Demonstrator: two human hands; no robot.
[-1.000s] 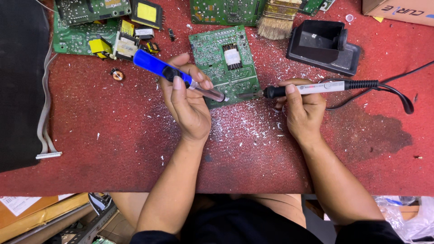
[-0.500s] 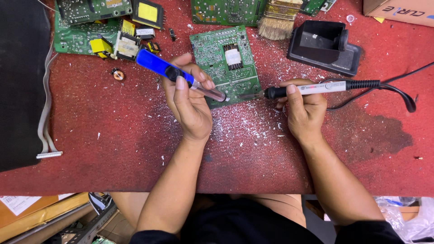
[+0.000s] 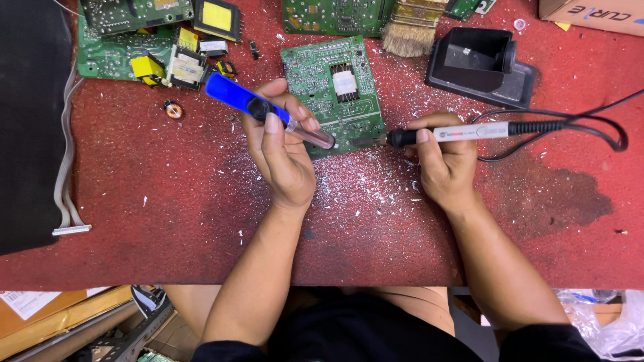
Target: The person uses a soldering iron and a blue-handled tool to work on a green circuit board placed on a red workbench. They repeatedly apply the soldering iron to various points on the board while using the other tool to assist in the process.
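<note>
Left hand point(image 3: 285, 157): closed around a blue pump point(image 3: 265, 110), thumb lying along its barrel; the clear nozzle end points right and down onto the lower edge of the board.
Right hand point(image 3: 446, 167): wrapped around a grey iron point(image 3: 463, 133), held level, black collar and tip pointing left at the board's lower right corner.
Board point(image 3: 332, 84): green, lies flat on the red mat point(image 3: 168, 221), tilted a little; a black part with a white block sits in its middle. Both tools meet at its near edge; whether either tip touches it, I cannot tell.
Cable point(image 3: 570, 124): black, runs from the iron's rear to the right, loops and leaves at the right edge.
Stand point(image 3: 479, 64): black, behind the right hand, near the cable.
Brush point(image 3: 410, 27): flat, pale bristles, at the top edge between the board and the stand.
Other boards point(image 3: 121, 37): green, top left, with yellow and black parts on them.
Coil point(image 3: 173, 109): small, copper, alone on the mat left of the pump.
Ribbon cable point(image 3: 64, 194): grey, along the left side beside a black panel point(image 3: 27, 121).
Mat surface: strewn with white flecks, thickest under the hands.
</note>
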